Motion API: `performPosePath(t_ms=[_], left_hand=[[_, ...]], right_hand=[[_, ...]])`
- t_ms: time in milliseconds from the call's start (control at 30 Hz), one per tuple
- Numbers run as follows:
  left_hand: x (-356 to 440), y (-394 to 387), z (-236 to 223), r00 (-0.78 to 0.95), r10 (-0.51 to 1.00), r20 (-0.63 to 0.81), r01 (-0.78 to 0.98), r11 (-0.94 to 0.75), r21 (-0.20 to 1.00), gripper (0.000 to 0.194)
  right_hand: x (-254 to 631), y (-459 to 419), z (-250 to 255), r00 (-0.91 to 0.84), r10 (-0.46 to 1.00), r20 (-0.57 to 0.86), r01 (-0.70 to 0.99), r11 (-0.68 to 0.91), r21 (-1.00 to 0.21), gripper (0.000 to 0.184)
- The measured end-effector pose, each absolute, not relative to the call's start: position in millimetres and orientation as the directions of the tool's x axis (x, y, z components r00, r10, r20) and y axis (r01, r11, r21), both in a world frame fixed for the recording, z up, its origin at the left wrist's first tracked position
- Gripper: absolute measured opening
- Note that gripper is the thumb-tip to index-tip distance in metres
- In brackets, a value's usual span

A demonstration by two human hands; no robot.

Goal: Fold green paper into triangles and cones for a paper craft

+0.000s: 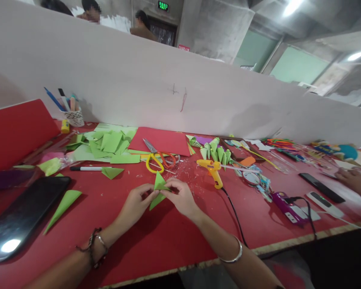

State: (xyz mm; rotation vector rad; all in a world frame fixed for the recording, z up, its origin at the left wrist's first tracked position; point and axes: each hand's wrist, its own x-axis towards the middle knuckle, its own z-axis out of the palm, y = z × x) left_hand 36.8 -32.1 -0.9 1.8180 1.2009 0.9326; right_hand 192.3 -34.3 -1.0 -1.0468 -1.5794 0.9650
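Between my two hands is a piece of green paper [160, 183], partly folded, with one point up and another pointing down below the fingers. My left hand [138, 200] pinches its left side. On the right side, my right hand [182, 197] pinches it with thumb and fingers. Just beyond lie scissors [155, 161] with yellow and orange handles. A yellow hot glue gun [212, 170] rests to the right, its black cord running to the table edge. Left of my hands lie a rolled green paper cone [63, 206] and a marker [87, 169] touching another green paper piece [112, 172].
A pile of green paper pieces [110, 142] and a red sheet [161, 140] lie at the back, near finished green cones [215, 150]. A black tray-like object [27, 216] is at left, a pen cup [74, 116] behind. A purple power strip [290, 208] and another person's hand [355, 180] are at right.
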Motion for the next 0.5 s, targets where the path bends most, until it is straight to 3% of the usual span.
performPosePath(t_ms=[267, 500], left_hand=[[34.0, -29.5, -0.5, 0.263, 0.952, 0.160, 0.432, -0.264, 0.862, 0.030], [32.9, -29.8, -5.1, 0.295, 0.950, 0.103, 0.425, -0.227, 0.876, 0.032]], right_hand=[[191.9, -34.6, -4.6, -0.189, 0.952, 0.242, 0.168, 0.275, -0.947, 0.009], [191.1, -35.2, -6.0, -0.170, 0.957, 0.234, 0.072, 0.249, -0.966, 0.030]])
